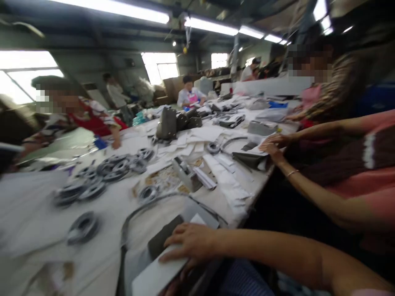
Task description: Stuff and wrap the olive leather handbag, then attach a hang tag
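- The right hand (193,242) lies spread across a flat pale-grey rectangular panel (151,271), by the near edge of the white-covered tabletop (103,263); the left hand (174,287) is mostly hidden, hold unclear
- Lopsided pressure could skew the panel
- The dark-grey looped strap (124,232) might snag, pulling things over that edge

I am seeing rolls (108,172) clustering on the left of the table (109,226), one separate roll (75,230) lying nearer. Paper strips (224,179) are spreading right of them. Front: right hand (191,242) resting on a board (151,273). Beyond, farther right: a co-worker's hands (273,146) working at the edge.
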{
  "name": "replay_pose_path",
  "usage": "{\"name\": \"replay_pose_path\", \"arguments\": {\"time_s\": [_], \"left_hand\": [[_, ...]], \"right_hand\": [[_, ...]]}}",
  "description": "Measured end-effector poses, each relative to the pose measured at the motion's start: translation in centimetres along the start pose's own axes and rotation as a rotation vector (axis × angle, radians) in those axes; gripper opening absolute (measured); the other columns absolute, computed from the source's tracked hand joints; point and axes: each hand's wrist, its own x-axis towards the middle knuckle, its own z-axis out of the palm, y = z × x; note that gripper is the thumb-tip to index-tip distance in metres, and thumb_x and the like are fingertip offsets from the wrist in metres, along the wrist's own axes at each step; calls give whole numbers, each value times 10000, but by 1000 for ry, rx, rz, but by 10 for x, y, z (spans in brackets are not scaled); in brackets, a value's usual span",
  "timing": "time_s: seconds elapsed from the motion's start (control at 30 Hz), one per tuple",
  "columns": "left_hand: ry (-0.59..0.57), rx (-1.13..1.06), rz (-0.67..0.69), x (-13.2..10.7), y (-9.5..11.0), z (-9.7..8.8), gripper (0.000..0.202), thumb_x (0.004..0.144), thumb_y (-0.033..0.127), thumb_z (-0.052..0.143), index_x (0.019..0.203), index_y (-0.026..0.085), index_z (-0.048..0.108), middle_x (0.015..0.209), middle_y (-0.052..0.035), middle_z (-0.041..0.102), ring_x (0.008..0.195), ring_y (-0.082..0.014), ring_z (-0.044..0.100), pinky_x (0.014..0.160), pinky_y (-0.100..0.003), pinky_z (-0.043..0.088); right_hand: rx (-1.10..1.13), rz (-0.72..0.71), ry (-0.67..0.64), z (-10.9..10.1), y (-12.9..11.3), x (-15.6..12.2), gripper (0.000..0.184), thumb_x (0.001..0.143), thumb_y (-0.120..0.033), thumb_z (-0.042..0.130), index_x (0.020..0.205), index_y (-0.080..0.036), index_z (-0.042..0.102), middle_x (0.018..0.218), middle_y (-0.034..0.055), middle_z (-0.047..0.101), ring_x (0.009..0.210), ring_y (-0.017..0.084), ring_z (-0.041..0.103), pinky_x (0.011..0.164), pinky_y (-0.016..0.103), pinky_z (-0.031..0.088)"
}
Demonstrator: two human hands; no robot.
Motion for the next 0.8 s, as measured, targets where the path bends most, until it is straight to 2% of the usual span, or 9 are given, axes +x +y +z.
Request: {"name": "replay_pose_path", "arguments": {"time_s": [0.03, 0.1, 0.17, 0.23, 0.3, 0.47, 0.53, 0.63, 0.8], "left_hand": [[-49, 15, -18, -23, -3, -24, 372, 944, 260, 553, 1314, 268, 587, 1104, -30, 727, 836, -174, 709, 649, -268, 611], [-175, 5, -6, -49, -4, -60, 448, 934, 163, 487, 1344, 315, 584, 1034, 22, 766, 763, -153, 731, 557, -179, 592], [-251, -32, -13, -54, -2, -78, 500, 932, 104, 447, 1376, 306, 559, 1078, 13, 764, 811, -159, 746, 654, -185, 616], [-253, -58, -44, -49, -1, -80, 529, 945, 82, 418, 1427, 284, 497, 1188, -17, 728, 924, -172, 739, 766, -242, 627], [-238, -76, -58, -41, 2, -78, 524, 957, 88, 416, 1447, 264, 464, 1233, -41, 706, 977, -185, 728, 803, -282, 629], [-247, -109, -53, -26, 10, -82, 449, 962, 121, 483, 1384, 266, 530, 1107, -8, 753, 911, -163, 733, 839, -289, 620], [-249, -118, -61, -21, 12, -85, 411, 963, 133, 500, 1348, 264, 558, 1087, 7, 756, 895, -142, 729, 846, -267, 610], [-224, -109, -59, -19, 12, -86, 368, 967, 145, 499, 1309, 251, 584, 1072, 3, 758, 877, -140, 728, 844, -274, 609], [-149, -100, -13, -26, 13, -85, 346, 957, 132, 493, 1279, 197, 604, 1035, -42, 764, 837, -164, 732, 769, -278, 625]], "right_hand": [[74, -3, 18, 5, 2, 0, 508, 959, -470, 473, 1455, -365, 440, 1422, 9, 575, 1190, 220, 557, 952, 345, 476], [174, -7, 32, 7, 5, 3, 574, 926, -478, 542, 1466, -310, 443, 1369, 64, 603, 1146, 261, 553, 941, 391, 461], [219, -13, 58, -3, 5, 7, 598, 913, -525, 568, 1455, -292, 470, 1353, 93, 597, 1133, 286, 540, 943, 420, 447], [230, -1, 98, -16, 3, 9, 593, 925, -559, 551, 1456, -305, 476, 1404, 100, 551, 1170, 303, 507, 986, 456, 420], [235, 24, 115, -20, 1, 8, 574, 936, -550, 545, 1461, -329, 470, 1473, 96, 487, 1242, 318, 455, 1044, 494, 373], [290, 25, -4, 12, 5, -4, 533, 976, -531, 484, 1468, -327, 463, 1516, 82, 460, 1329, 326, 412, 1085, 533, 341], [302, 11, -22, 23, 7, -7, 562, 984, -549, 453, 1493, -314, 424, 1561, 75, 406, 1396, 329, 356, 1135, 558, 283], [311, -19, -11, 27, 7, -8, 577, 987, -542, 454, 1508, -299, 401, 1585, 71, 371, 1455, 322, 288, 1179, 576, 211], [302, 6, -2, 26, 6, -7, 532, 1001, -517, 442, 1490, -309, 432, 1573, 55, 395, 1443, 319, 320, 1152, 551, 286]]}}
